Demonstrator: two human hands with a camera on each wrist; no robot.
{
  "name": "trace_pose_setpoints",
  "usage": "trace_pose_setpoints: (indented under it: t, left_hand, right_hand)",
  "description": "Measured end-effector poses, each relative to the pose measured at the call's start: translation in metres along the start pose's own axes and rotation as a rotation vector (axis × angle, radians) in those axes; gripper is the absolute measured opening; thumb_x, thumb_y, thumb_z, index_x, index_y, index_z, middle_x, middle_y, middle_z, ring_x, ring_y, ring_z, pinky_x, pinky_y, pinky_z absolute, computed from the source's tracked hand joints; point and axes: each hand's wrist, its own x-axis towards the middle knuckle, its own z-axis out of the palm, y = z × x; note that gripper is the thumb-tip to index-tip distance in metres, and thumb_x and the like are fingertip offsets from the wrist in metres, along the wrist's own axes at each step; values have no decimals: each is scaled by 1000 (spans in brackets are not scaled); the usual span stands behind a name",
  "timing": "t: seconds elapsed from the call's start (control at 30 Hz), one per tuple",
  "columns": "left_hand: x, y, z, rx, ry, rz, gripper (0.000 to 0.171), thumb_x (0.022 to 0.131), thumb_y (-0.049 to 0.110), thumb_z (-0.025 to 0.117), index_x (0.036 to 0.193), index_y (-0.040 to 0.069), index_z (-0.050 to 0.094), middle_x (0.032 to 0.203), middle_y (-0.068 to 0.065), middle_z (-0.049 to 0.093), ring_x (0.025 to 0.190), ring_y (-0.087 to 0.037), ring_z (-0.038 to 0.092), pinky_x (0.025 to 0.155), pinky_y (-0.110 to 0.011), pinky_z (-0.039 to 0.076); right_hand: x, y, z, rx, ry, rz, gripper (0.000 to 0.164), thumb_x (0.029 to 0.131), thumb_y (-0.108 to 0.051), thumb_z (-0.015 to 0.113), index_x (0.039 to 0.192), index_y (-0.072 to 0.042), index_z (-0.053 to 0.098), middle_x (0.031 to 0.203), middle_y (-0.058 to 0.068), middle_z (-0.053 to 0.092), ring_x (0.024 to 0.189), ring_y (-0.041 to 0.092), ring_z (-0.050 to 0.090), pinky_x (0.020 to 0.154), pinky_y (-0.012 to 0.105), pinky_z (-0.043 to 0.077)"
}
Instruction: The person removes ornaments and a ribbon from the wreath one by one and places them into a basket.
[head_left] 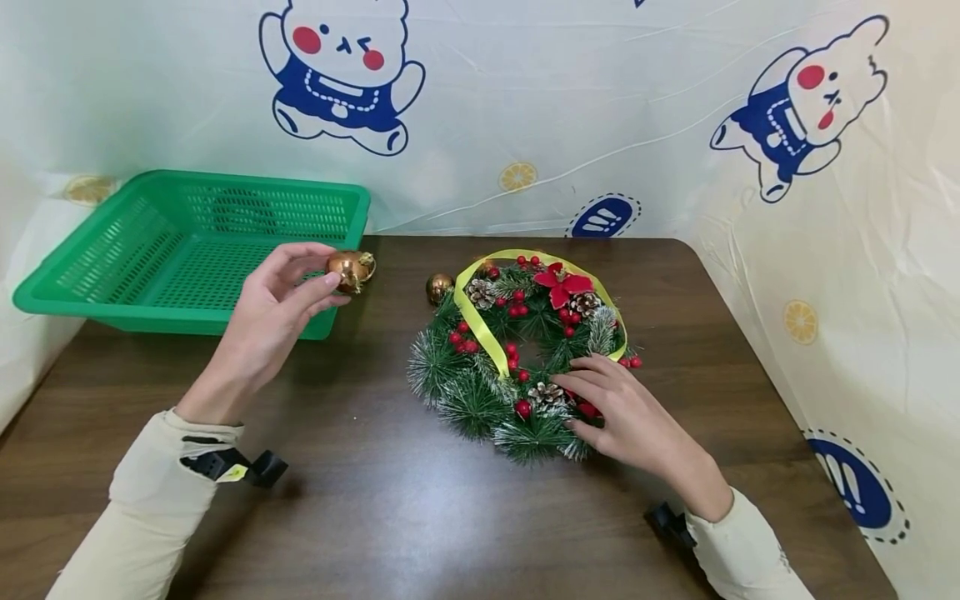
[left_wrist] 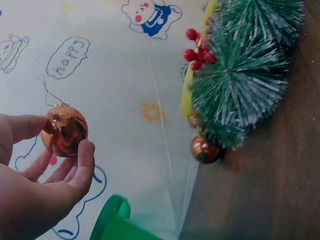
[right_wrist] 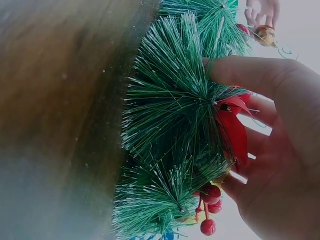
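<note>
My left hand (head_left: 273,321) holds a shiny copper-coloured Christmas bauble (head_left: 351,272) between thumb and fingertips, close to the front right corner of the green basket. A thin gold hanging loop sticks up from that bauble (left_wrist: 66,131) in the left wrist view. On the table lies a green Christmas wreath (head_left: 472,404) with frosted tips, red berries, pinecones and red flowers. My right hand (head_left: 630,417) rests on its lower right side with spread, loosely bent fingers. In the right wrist view the thumb touches the needles (right_wrist: 170,95), and the fingers lie behind a red flower (right_wrist: 232,132).
A green plastic basket (head_left: 348,200) stands at the back left. Another copper bauble (head_left: 439,288) sits beside the wreath's upper left edge. Across the wreath runs a yellow ribbon (head_left: 483,333). Behind the dark wooden table (head_left: 360,500) hangs a printed white sheet (head_left: 525,83).
</note>
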Motion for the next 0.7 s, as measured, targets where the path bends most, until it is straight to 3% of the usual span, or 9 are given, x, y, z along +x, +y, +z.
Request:
trace_pose_setpoints:
  t: [0.7]
  left_hand:
    - [6, 15, -44, -165, 151, 28, 37, 95, -3, 62, 130, -4, 49, 132, -17, 53, 116, -27, 58, 88, -33, 58]
  right_hand:
    - [-2, 0, 3, 15, 17, 26, 52, 81, -21, 82, 129, -14, 66, 132, 11, 61, 129, 28, 47, 107, 53, 43]
